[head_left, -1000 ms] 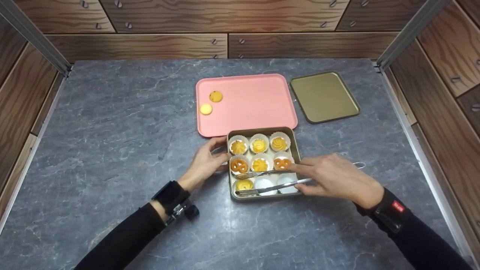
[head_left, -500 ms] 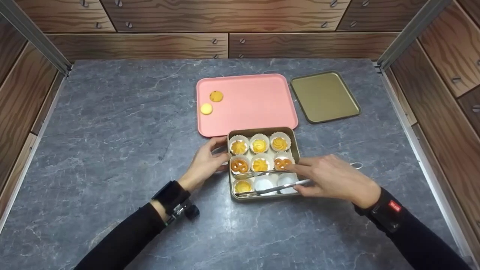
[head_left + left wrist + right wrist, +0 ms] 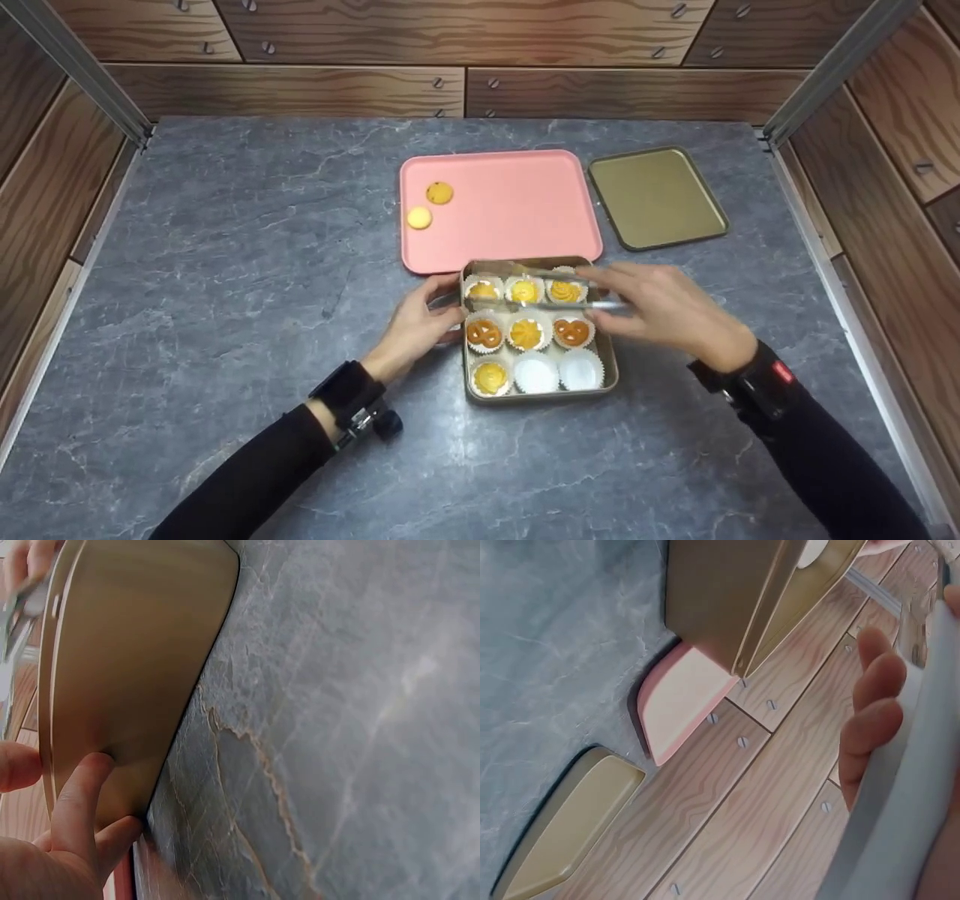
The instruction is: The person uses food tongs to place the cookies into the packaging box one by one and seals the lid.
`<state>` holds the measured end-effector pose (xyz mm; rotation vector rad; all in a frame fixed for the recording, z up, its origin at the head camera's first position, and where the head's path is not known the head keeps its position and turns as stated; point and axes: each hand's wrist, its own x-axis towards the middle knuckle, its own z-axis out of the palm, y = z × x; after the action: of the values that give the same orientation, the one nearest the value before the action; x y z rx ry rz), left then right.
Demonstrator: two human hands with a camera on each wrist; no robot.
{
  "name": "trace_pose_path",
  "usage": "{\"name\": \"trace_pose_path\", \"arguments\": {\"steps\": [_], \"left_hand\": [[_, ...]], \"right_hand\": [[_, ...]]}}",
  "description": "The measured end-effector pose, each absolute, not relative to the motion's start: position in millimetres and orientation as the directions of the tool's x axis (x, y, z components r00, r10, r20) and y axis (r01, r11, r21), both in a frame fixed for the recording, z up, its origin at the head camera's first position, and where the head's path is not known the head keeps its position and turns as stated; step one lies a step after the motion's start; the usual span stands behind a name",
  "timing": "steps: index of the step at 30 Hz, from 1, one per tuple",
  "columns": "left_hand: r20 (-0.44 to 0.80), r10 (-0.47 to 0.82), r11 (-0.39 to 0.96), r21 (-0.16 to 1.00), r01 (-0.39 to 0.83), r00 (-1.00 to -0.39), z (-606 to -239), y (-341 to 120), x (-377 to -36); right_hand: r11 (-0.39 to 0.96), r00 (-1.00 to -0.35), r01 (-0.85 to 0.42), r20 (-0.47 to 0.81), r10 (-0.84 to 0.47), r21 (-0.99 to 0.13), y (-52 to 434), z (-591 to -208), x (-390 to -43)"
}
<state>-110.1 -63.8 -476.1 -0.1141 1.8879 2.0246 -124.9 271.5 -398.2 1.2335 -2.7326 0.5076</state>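
Observation:
My left hand (image 3: 414,324) rests against the left wall of a gold tin (image 3: 541,399); in the left wrist view, fingertips (image 3: 82,791) touch its outer side. The tin holds rows of paper cups: butter cookies (image 3: 526,333) and pretzel-shaped cookies (image 3: 572,331) sit in most, while two white cups (image 3: 537,373) at the front right hold none. My right hand (image 3: 667,311) holds metal tongs (image 3: 559,305) above the tin's back row. The tongs are blurred, their two arms apart. I cannot tell whether they touch a cookie.
Behind the tin lies a pink tray (image 3: 517,206) with a speckled round cookie (image 3: 439,193) and a pale yellow one (image 3: 419,218). To its right lies the gold lid (image 3: 660,199). Wood-patterned walls (image 3: 285,91) border the grey marbled table (image 3: 247,247).
The right hand has moved the tongs away from me, from the front rows to over the back row. The left hand stays at the tin's side.

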Motion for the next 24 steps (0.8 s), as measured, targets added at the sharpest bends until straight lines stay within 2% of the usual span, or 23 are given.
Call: {"name": "trace_pose_path", "arguments": {"steps": [7, 14, 24], "left_hand": [[-0.281, 0.232, -0.043, 0.954, -0.298, -0.931, -478, -64, -109], [-0.278, 0.241, -0.054, 0.953, -0.299, -0.93, -478, -64, -108], [-0.291, 0.243, -0.044, 0.95, -0.31, -0.925, -476, -66, -110]], "right_hand": [[0.69, -0.718, -0.696, 0.185, -0.671, -0.198, 240, -396, -164], [0.739, -0.766, -0.639, 0.092, -0.636, -0.212, 210, -396, -196], [0.782, -0.798, -0.598, 0.035, -0.602, -0.174, 177, -396, -234]]}}
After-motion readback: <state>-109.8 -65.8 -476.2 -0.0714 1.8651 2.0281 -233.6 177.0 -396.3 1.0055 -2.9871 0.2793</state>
